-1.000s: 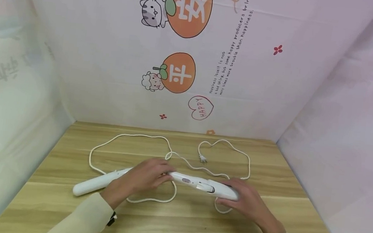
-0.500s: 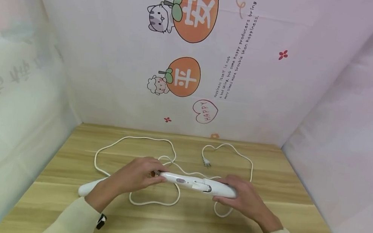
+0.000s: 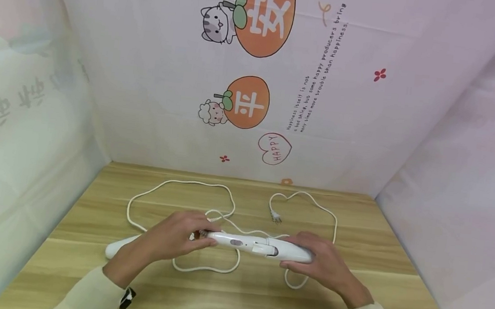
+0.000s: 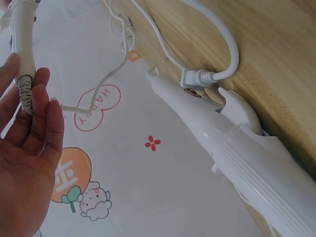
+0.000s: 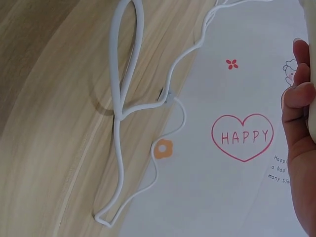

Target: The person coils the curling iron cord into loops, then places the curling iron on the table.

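A long white corded appliance, like a curling iron (image 3: 249, 244), is held level between both hands above the table. It has a grey oval window and a small lever. The left hand (image 3: 176, 232) pinches its cord end between thumb and fingers; the left wrist view shows the coiled cord sleeve (image 4: 24, 94) beside those fingers. The right hand (image 3: 319, 263) grips the thicker end, its thumb and fingers on opposite sides. A second white appliance (image 3: 121, 246) lies on the table behind the left forearm, partly hidden; its ribbed body (image 4: 256, 163) fills the right of the left wrist view.
White cord (image 3: 183, 182) loops widely over the wooden table (image 3: 232, 304). A plug (image 3: 275, 218) with bare prongs lies at the back right. Another white connector (image 4: 195, 79) sits close to the second appliance. Printed white cloth (image 3: 168, 91) walls in the back and sides.
The left hand and the held appliance have shifted left together. The left forearm covers more of the second appliance. The right hand keeps its grip, and the head view has shifted slightly.
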Tool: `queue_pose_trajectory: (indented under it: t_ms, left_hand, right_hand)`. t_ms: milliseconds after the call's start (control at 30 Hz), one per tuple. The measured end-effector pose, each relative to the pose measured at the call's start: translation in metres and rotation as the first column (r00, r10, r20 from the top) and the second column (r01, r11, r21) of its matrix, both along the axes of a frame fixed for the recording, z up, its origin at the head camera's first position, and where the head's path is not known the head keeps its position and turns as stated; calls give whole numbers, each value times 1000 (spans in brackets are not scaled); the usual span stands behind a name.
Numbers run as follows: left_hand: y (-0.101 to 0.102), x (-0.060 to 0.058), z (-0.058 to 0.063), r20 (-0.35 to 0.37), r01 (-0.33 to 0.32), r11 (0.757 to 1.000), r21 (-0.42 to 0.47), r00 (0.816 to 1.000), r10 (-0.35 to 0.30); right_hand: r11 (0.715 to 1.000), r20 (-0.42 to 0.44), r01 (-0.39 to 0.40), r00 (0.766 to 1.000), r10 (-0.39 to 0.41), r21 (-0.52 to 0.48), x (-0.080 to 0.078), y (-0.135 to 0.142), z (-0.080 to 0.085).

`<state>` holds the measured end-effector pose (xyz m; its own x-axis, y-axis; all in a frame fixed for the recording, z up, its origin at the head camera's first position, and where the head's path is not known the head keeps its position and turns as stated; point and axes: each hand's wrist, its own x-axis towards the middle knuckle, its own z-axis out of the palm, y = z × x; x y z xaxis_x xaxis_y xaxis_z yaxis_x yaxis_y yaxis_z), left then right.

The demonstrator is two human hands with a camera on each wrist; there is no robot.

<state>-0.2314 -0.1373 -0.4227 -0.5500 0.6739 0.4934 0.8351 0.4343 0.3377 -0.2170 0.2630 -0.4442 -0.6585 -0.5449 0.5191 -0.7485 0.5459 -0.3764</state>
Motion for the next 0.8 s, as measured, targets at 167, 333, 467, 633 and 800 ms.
queue_pose_trajectory:
  t_ms: [167,333,467,633,800]
  left_hand:
    - [-3,2,0,-31,10,999,35,999,-9]
    - [-6,3,-1,-91,24,995,96,996,-15]
    - [-11,3,-3,-119,24,991,135,993,-8]
    - [-16,3,-6,-112,8,985,173,994,12]
    - [-22,3,-8,-110,-20,981,194,993,42]
  right_hand:
    - [1000,17,-9,1000,10,-18,-2,-1,0]
    - [999,-3,-4,1000,4,-40,-3,-5,4]
    - [997,-9,-5,1000,5,-74,-4,-10,7]
    - [994,54,-13,998,19,-108,-3,-17,10]
    - [985,220,10,975,28,-173,1,-19,14]
